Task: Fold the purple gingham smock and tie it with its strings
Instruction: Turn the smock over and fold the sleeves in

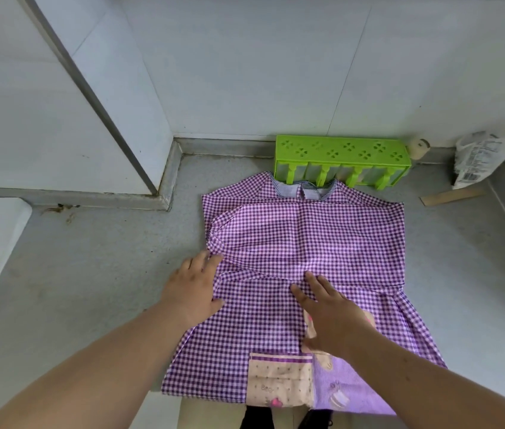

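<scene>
Now my left hand (194, 287) and right hand (327, 311) press flat, fingers spread, on the soft checked smock (307, 230) across speckled grey counter (96, 274).

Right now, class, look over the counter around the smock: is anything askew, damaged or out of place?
The crumpled paper packet slumps in the far right corner, and a flat wooden stick lies loose beside it. The smock's collar overlaps the feet of the green plastic rack. Brown debris litters the counter by the wall's base.
</scene>
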Demonstrator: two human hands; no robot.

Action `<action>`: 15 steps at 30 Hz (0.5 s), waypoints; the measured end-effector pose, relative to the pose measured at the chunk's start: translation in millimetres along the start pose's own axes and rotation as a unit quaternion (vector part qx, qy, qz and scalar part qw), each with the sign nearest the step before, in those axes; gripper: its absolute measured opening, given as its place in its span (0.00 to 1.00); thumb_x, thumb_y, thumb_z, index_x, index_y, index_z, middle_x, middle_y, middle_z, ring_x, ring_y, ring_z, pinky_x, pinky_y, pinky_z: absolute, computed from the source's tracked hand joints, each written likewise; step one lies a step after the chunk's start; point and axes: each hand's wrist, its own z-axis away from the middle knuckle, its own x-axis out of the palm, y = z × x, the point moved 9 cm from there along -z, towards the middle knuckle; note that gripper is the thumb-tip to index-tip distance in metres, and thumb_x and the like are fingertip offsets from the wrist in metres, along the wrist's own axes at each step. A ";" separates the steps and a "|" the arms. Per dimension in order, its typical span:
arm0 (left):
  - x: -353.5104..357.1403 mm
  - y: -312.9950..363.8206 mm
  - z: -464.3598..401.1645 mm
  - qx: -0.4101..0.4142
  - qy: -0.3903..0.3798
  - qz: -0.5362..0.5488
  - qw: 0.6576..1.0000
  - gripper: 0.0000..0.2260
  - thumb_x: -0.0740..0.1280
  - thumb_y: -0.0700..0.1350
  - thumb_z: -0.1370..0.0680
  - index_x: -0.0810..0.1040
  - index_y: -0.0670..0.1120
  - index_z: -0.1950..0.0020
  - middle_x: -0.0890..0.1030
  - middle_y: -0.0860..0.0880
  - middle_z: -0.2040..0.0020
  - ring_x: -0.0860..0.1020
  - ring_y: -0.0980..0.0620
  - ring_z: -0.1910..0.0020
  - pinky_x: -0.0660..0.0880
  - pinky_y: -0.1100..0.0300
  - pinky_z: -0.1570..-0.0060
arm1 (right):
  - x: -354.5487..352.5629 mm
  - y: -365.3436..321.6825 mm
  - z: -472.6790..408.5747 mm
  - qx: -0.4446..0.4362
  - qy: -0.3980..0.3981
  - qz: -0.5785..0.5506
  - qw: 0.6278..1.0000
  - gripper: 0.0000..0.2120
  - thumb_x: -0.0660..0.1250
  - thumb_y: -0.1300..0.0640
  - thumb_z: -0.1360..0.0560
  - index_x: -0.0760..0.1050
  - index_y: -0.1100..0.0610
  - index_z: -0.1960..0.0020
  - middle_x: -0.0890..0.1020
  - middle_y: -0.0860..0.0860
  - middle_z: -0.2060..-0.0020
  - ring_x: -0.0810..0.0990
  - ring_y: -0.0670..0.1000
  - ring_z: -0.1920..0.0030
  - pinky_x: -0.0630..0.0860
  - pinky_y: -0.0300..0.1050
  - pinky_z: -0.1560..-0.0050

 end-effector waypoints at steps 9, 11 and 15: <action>67.2 -67.1 66.2 -0.233 -0.078 0.121 0.962 0.49 0.61 0.82 0.39 0.77 0.46 0.33 0.80 0.44 0.35 0.81 0.44 0.39 0.79 0.45 0.38 | -4.8 7.5 -7.3 0.008 0.017 -0.006 1.000 0.57 0.71 0.31 0.29 0.32 0.39 0.18 0.31 0.47 0.18 0.36 0.52 0.17 0.70 0.62 0.27; 80.8 -70.9 85.4 -0.241 -0.101 0.123 0.957 0.43 0.62 0.81 0.38 0.80 0.47 0.40 0.83 0.47 0.42 0.83 0.46 0.46 0.82 0.47 0.44 | -7.4 8.6 -9.0 0.006 0.025 -0.010 1.000 0.58 0.72 0.30 0.30 0.32 0.40 0.18 0.32 0.48 0.18 0.36 0.53 0.17 0.68 0.62 0.26; 97.0 -70.0 123.9 -0.251 -0.112 0.115 0.955 0.33 0.64 0.78 0.35 0.82 0.53 0.47 0.82 0.53 0.52 0.82 0.51 0.53 0.82 0.52 0.49 | -8.9 9.5 -11.7 0.002 0.022 -0.012 1.000 0.59 0.72 0.30 0.30 0.33 0.40 0.18 0.32 0.49 0.18 0.35 0.54 0.17 0.66 0.65 0.26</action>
